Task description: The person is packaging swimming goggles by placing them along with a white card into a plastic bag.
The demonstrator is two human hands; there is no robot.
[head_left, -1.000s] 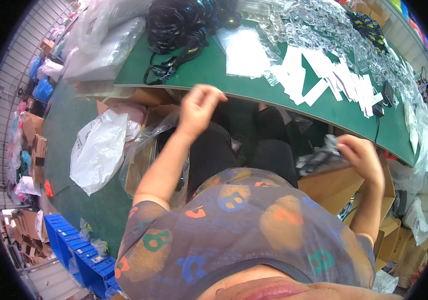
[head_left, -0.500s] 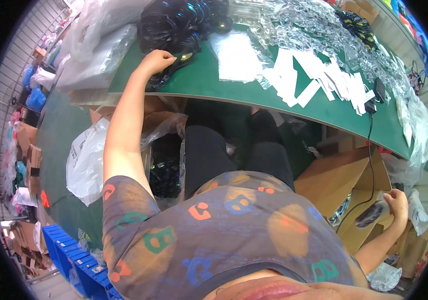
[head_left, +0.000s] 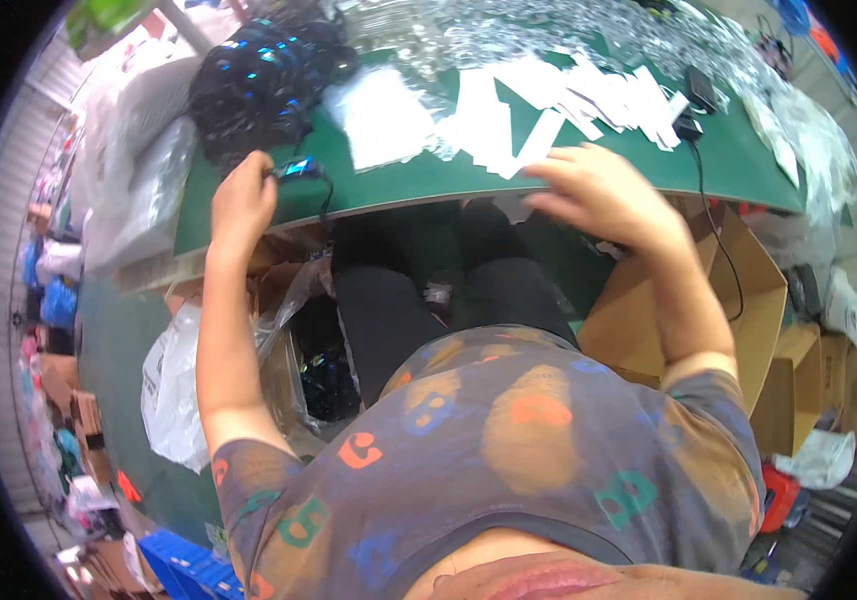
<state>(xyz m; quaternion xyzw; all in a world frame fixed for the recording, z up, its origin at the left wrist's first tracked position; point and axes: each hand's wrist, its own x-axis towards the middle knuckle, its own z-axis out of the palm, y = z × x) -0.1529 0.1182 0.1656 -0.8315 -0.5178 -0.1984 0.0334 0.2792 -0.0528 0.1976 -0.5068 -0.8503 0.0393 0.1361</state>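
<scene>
A green counter [head_left: 419, 180] seen from above, crowded with packing materials.

White paper slips [head_left: 549, 105] lie scattered across its middle, with one larger white sheet [head_left: 384, 115] to their left. A heap of black cords [head_left: 259, 80] sits at the left end. Clear plastic bags [head_left: 509, 35] pile along the far edge. A small black adapter [head_left: 701, 88] rests near the right, its black cable [head_left: 714, 215] trailing over the near edge.

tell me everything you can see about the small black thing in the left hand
The small black gadget lies at the near edge of the green table, pinched at its left end by the left hand. It looks like glossy dark plastic with bright blue glints on top. A thin black cord trails from it over the table edge. Just behind it sits a heap of similar black pieces. Finer detail is blurred.
</scene>
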